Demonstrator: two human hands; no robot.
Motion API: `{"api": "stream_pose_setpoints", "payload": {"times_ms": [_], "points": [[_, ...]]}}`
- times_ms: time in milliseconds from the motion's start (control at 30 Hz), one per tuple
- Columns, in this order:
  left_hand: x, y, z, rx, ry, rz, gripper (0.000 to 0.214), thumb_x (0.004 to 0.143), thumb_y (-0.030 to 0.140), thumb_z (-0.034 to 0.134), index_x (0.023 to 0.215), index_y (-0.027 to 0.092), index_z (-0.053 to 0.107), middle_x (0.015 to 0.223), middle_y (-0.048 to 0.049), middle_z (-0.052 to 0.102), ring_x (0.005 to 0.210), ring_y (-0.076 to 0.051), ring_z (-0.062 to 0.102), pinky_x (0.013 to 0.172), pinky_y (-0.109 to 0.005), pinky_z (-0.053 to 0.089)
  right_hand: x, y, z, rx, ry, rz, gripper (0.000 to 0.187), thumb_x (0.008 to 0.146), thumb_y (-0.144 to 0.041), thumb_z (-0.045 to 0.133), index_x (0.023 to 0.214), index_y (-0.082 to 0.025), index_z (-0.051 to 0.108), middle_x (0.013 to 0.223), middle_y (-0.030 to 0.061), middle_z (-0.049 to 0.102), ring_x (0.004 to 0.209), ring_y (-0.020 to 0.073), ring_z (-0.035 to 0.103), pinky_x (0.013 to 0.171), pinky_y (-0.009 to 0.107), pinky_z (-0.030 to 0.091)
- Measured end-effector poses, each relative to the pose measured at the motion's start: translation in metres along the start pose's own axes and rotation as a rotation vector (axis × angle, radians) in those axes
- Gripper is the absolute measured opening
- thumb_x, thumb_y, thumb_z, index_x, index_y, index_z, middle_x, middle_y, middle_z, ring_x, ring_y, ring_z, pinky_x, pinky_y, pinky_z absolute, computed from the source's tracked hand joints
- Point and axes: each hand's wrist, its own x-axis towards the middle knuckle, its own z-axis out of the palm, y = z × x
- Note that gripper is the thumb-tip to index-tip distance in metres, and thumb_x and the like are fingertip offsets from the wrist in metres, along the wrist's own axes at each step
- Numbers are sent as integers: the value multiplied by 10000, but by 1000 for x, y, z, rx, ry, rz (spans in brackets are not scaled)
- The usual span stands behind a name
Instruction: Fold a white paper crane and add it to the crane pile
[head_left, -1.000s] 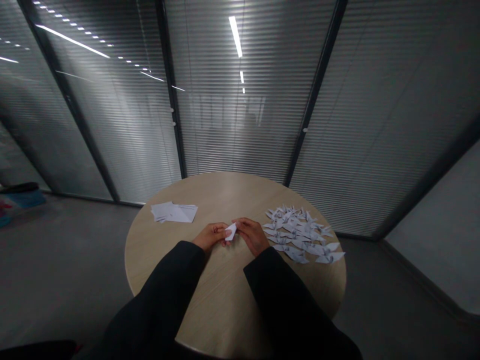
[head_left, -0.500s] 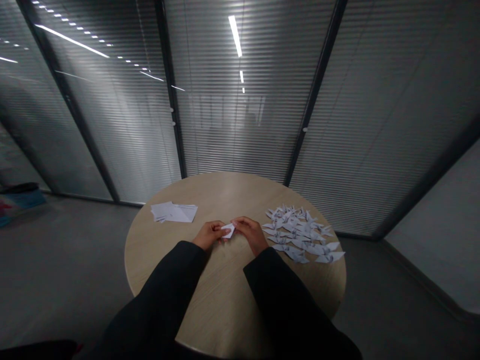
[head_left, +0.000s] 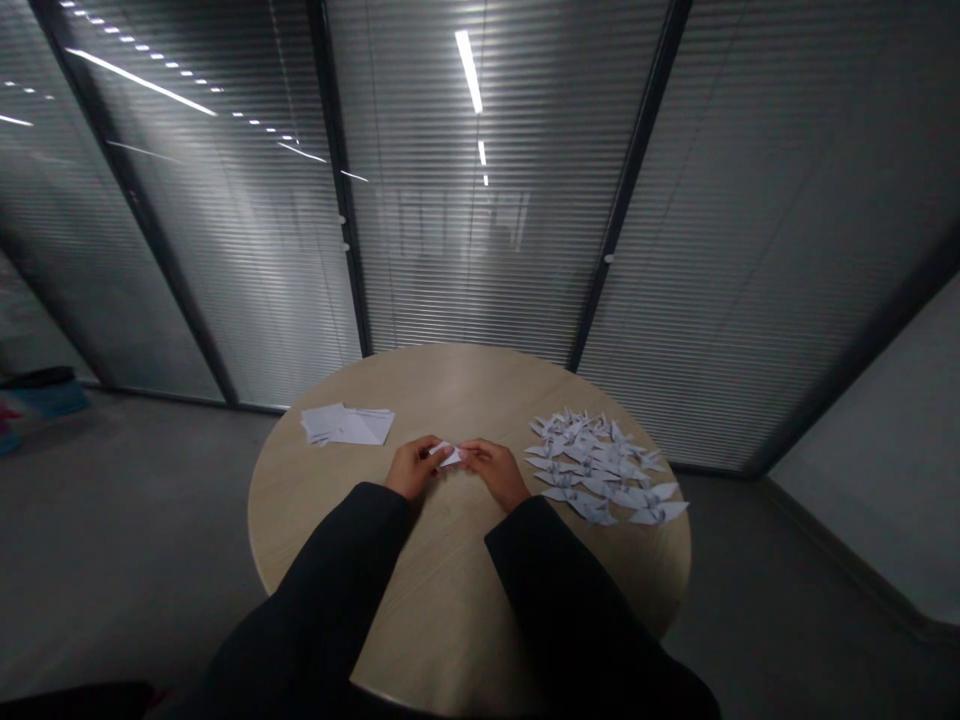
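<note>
Between my left hand (head_left: 412, 468) and my right hand (head_left: 489, 473) is a small folded white paper (head_left: 450, 455). Both hands pinch it at its ends, above the round light wood table (head_left: 442, 395), and my fingers hide part of it. To the left of my left hand lies a loose stack of white paper sheets (head_left: 346, 425). Beyond my right hand, a pile of several folded paper cranes (head_left: 596, 465) spreads over the table's right side.
Black sleeves (head_left: 322, 590) cover both my forearms and rest over the table's near side. Behind the table stand glass partitions with slatted blinds (head_left: 465, 250). Grey floor (head_left: 127, 530) surrounds the table, and some coloured items (head_left: 45, 400) lie at far left.
The folded paper has tilted from a steeper pose to a flatter one. My right hand has moved left and slightly down, closer to my left hand.
</note>
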Motion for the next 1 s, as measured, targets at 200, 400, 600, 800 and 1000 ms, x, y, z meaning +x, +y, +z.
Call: {"api": "stream_pose_setpoints", "payload": {"times_ms": [200,400,600,800,1000], "points": [[-1,-7,1,112,-17,42,360,741,495,619,756,138,651,610,-21,627,524,-136,547,505,-240,430,-1,-3,0,-86,-38,26,289,742,-463,630,718,-179,679,591,9,653,567,142,600,557,251,475],[-5,3,3,180,32,83,400,810,535,507,682,165,590,539,3,561,485,-133,513,510,-246,397,-3,-13,1,-30,-56,11,307,712,-483,655,717,-177,683,598,9,652,570,143,597,581,262,482],[-9,13,5,301,45,142,366,840,488,456,660,180,536,545,27,483,488,-121,474,506,-237,370,-3,-14,2,67,-112,60,349,672,-498,700,733,-158,652,584,8,648,545,133,598,570,256,479],[-7,8,2,455,8,264,338,854,438,443,710,164,578,634,-1,536,600,-133,486,560,-237,370,-3,-7,4,120,-243,91,384,692,-534,687,725,-172,564,595,-4,649,517,114,585,546,245,477],[-8,10,2,492,17,315,330,867,400,416,695,168,574,623,-7,553,615,-140,498,597,-248,377,-5,-10,4,91,-282,29,349,749,-514,646,714,-186,532,588,-12,640,518,116,583,557,252,482]]}}
